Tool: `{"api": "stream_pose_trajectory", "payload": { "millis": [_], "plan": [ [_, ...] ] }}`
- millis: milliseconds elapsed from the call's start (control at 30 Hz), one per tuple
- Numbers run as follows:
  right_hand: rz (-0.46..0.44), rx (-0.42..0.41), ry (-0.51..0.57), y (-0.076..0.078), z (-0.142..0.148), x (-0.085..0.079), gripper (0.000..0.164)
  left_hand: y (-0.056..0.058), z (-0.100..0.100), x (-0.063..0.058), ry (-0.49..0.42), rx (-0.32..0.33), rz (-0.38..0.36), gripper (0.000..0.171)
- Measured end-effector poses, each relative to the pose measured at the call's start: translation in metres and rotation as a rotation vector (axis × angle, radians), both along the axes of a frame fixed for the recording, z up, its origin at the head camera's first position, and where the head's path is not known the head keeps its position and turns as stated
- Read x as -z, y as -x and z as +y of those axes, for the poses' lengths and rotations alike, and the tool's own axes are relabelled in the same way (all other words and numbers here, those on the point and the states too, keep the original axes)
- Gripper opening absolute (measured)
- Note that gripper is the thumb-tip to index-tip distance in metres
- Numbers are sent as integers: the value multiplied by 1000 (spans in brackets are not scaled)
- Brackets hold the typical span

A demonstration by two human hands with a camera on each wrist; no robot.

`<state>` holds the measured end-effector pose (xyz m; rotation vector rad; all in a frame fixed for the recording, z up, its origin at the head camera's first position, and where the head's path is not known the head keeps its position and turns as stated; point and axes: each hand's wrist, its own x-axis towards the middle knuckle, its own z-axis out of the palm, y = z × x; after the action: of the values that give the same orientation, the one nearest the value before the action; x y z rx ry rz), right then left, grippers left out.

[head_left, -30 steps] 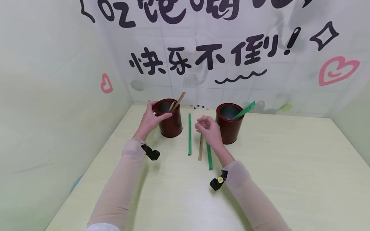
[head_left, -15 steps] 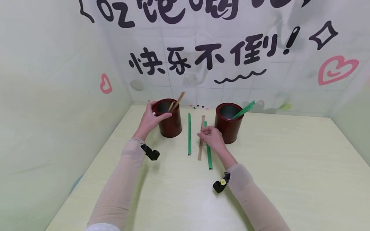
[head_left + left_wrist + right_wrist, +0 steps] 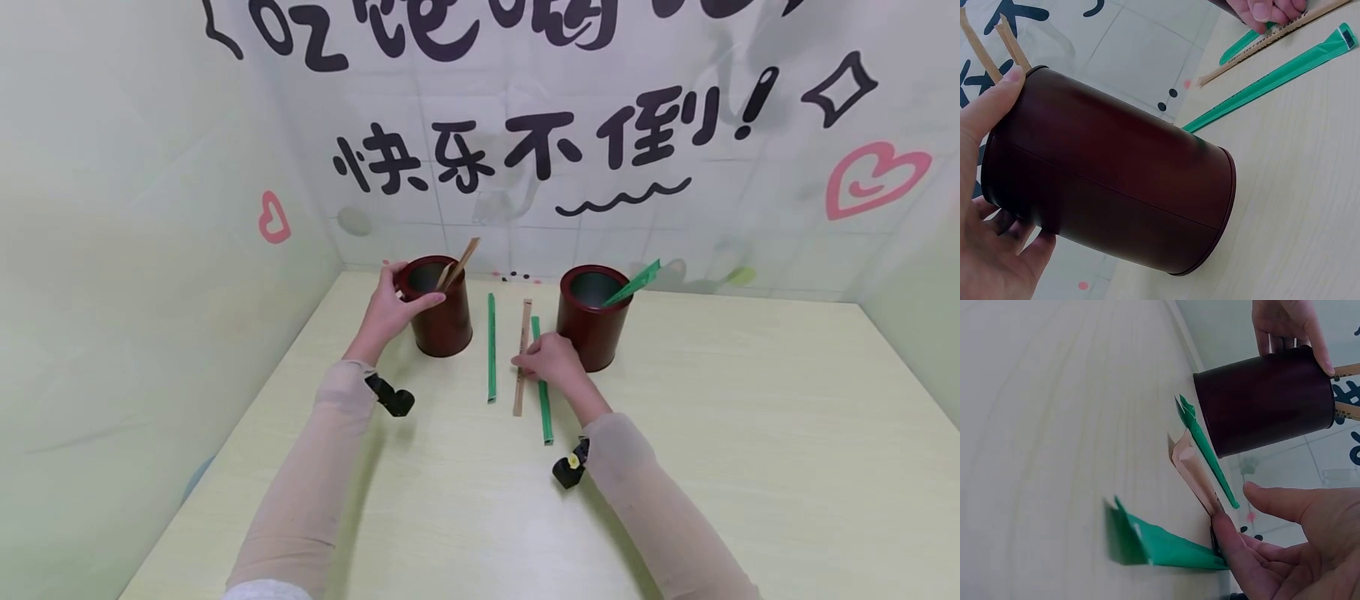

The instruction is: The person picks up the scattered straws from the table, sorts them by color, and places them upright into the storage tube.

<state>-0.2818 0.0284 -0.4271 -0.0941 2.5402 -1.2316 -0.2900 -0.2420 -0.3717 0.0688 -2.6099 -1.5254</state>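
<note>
My left hand (image 3: 392, 308) grips the rim of a dark red cylindrical holder (image 3: 442, 327), thumb on the near side and fingers behind. Brown paper-wrapped sticks (image 3: 468, 257) lean out of its mouth. Low over the table, my right hand (image 3: 557, 360) reaches across a brown paper-wrapped stick (image 3: 518, 400) and a green wrapped stick (image 3: 546, 421). In the right wrist view, its thumb (image 3: 1266, 499) stands apart from the fingers, and the index fingertip meets the brown stick. Another green wrapped stick (image 3: 492, 350) lies alongside the left holder.
A second dark red holder (image 3: 588, 337) stands just behind my right hand, with green wrapped sticks (image 3: 636, 283) leaning out to the right. Behind the pale wooden table (image 3: 750, 433) rises a printed wall sheet (image 3: 517, 208). A side wall (image 3: 165, 250) borders the left.
My right hand has come nearer to me and lower, along the brown stick. The green stick beneath it has shifted slightly. My left hand keeps its grip on the left holder.
</note>
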Motion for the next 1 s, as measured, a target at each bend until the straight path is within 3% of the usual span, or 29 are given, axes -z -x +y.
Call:
{"api": "stream_pose_trajectory", "payload": {
  "millis": [400,767,1000],
  "plan": [
    [27,-30,-202,6,-8,0,29,-2,-1,-1,-5,0,-1,93],
    [-8,-32,-119,5,-4,2,19,-1,-2,1,-17,9,14,93],
    [-59,-49,34,4,4,2,16,0,-1,2,-11,0,12,97]
  ]
}}
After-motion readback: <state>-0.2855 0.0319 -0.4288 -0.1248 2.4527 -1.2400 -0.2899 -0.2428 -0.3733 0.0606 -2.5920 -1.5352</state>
